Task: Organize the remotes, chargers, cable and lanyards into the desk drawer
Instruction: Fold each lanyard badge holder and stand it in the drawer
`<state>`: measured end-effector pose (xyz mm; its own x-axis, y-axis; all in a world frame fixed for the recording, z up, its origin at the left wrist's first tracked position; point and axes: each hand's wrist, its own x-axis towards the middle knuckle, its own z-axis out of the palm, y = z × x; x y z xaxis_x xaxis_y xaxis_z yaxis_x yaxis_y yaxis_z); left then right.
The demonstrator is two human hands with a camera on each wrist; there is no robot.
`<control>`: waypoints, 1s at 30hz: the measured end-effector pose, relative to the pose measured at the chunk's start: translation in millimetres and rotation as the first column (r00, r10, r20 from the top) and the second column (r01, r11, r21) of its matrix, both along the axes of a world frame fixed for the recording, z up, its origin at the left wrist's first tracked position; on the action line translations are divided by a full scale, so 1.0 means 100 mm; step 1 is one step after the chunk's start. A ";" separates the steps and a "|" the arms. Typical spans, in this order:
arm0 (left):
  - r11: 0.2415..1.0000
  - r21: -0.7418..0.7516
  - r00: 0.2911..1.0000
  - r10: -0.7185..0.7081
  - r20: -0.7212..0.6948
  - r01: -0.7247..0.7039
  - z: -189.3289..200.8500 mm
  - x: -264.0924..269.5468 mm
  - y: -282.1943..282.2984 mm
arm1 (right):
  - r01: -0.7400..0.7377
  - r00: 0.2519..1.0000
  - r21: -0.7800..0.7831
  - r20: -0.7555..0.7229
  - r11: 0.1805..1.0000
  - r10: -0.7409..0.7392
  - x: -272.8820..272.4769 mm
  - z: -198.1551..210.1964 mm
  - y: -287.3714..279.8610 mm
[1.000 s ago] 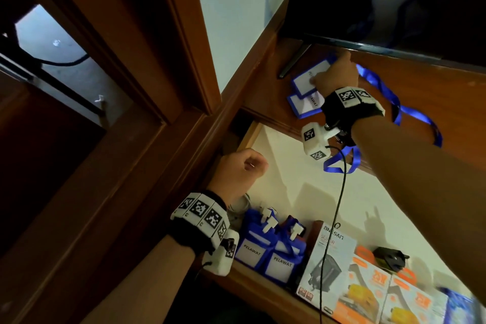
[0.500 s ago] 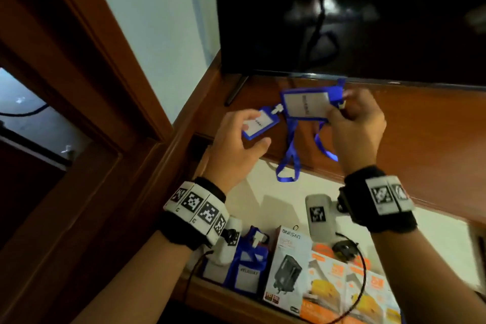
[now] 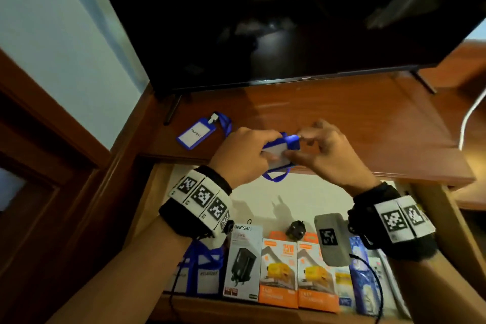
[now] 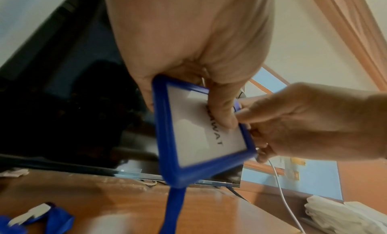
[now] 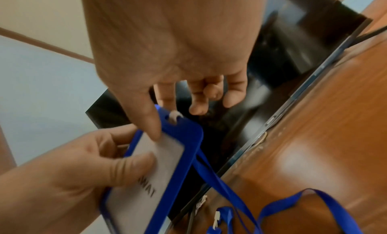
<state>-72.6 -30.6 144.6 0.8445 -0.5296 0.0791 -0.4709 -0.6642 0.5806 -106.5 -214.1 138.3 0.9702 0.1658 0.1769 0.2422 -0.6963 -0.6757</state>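
A blue badge holder (image 3: 278, 151) with a white card hangs between both hands over the desk's front edge, above the open drawer (image 3: 263, 200). My left hand (image 3: 263, 151) grips its lower end, thumb on the card (image 4: 201, 134). My right hand (image 3: 302, 143) pinches the top end by the white clip (image 5: 175, 118). Its blue strap (image 3: 276, 176) loops down below the hands. A second blue badge (image 3: 196, 135) with its lanyard lies flat on the desk to the left.
A dark TV (image 3: 263, 21) stands close behind on the desk, and a white cable (image 3: 470, 113) trails at the right. In the drawer's front row are folded lanyards (image 3: 202, 271), boxed chargers (image 3: 243, 260), and a black plug (image 3: 297, 229) behind them.
Half a second ago each hand held one badge. Now the left-hand badge lies on the desk at the left, and both hands hold the other badge, lower and nearer the drawer.
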 end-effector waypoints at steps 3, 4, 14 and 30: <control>0.998 0.034 0.998 -0.047 -0.040 0.048 0.06 -0.05 -0.08 | -0.052 0.999 -0.027 -0.008 0.998 0.052 -0.03 -0.01 -0.19; 0.998 0.026 0.997 -0.057 -0.053 0.058 0.09 -0.06 -0.09 | -0.104 0.995 0.023 -0.003 0.994 0.104 -0.04 0.00 -0.21; 0.991 0.046 0.977 -0.117 -0.177 0.127 0.27 -0.11 -0.04 | -0.258 0.958 0.062 -0.113 0.964 0.264 -0.06 0.07 -0.36; 0.826 -0.430 0.896 0.184 -0.405 -0.364 0.20 -0.14 0.10 | 0.154 0.982 0.747 -0.191 0.647 -0.014 -0.26 0.02 -0.14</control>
<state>-86.3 -20.6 164.5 0.9696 -0.2396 -0.0501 -0.0318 -0.3263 0.9447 -132.5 -228.0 140.7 0.9978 -0.0412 0.0514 0.0538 0.0617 -0.9966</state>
